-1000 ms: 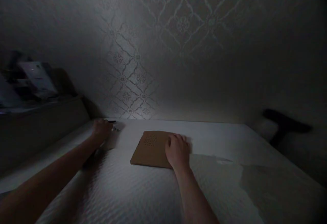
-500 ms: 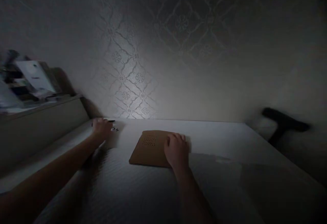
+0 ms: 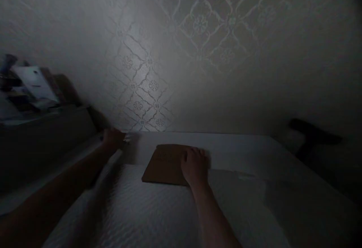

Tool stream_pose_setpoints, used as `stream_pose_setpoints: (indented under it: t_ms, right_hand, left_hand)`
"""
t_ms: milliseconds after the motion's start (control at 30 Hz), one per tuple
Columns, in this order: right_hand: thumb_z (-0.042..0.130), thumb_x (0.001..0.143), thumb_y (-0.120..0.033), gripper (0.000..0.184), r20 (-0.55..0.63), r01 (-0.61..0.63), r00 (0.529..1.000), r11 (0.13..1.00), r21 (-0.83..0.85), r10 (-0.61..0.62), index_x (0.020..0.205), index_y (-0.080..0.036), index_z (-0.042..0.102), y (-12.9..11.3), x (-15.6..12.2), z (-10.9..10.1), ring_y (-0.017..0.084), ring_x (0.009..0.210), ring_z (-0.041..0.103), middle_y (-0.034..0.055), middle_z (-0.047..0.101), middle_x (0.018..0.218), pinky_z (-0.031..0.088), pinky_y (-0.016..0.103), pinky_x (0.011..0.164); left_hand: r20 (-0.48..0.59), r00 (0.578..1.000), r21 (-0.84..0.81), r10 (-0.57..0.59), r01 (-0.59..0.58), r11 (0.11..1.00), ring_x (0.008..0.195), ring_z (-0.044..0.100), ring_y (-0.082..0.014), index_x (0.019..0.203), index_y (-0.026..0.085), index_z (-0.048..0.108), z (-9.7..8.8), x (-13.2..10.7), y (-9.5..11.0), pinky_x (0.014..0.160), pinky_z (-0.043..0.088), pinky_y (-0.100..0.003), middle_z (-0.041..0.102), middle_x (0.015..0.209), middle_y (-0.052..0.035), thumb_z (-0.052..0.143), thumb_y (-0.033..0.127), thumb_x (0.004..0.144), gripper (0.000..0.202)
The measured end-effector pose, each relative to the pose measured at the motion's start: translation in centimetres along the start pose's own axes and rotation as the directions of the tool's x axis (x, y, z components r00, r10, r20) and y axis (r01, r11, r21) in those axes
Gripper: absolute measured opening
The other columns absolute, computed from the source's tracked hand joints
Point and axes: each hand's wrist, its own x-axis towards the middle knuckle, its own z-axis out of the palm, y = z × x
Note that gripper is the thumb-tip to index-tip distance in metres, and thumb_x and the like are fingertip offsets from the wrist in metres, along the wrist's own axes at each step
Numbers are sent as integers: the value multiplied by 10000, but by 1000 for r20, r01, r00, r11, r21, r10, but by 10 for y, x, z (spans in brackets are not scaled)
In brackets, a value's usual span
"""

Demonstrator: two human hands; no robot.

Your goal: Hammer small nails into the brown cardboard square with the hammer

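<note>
A flat brown cardboard piece (image 3: 162, 163) lies on a white textured surface (image 3: 158, 210) in dim light. My right hand (image 3: 194, 167) rests flat on its right part, fingers spread and pressing down. My left hand (image 3: 112, 139) is stretched out to the far left corner by the wall, fingers curled over a small dark and shiny object (image 3: 127, 138) that I cannot make out. The picture is dark and slightly blurred.
A patterned wallpaper wall (image 3: 181, 52) rises right behind the surface. A low ledge (image 3: 42, 127) at the left carries papers and boxes (image 3: 34, 86). A dark handle-like object (image 3: 313, 137) sticks out at the right edge.
Both hands have stayed almost in place. My left hand has shifted slightly up toward the wall. The scene has grown darker.
</note>
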Motion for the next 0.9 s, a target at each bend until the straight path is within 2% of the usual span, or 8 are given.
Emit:
stream_pose_setpoints:
  t_ms: [233, 433, 900]
  right_hand:
    - [455, 906, -230, 271, -8, 3, 1000, 1000, -1, -3, 1026, -185, 694, 1, 0, 1, 244, 1053, 549, 108, 681, 1076, 383, 346, 839]
    - [438, 916, -232, 304, -9, 12, 1000, 1000, -4, -12, 1092, -183, 680, 2, 0, 2, 251, 1074, 543, 109, 675, 1114, 386, 354, 848]
    - [441, 909, -230, 307, -4, 12, 1000, 1000, 4, -12, 1093, -184, 682, 2, 0, 1, 245, 1082, 536, 108, 678, 1097, 387, 346, 865]
  left_hand:
    - [22, 1000, -25, -21, 22, 999, 1034, 574, -335, 933, 92, 720, -3, -3, -3, 820, 411, -433, 682, 1047, -205, 485, 90, 867, 244]
    - [33, 998, -55, -48, 49, 997, 1057, 570, -353, 974, 83, 716, -3, -3, -6, 826, 420, -467, 668, 1064, -225, 490, 79, 856, 255]
    - [55, 998, -52, -43, 46, 998, 1064, 574, -313, 982, 121, 708, -7, -5, -11, 834, 448, -421, 672, 1088, -176, 452, 92, 868, 281]
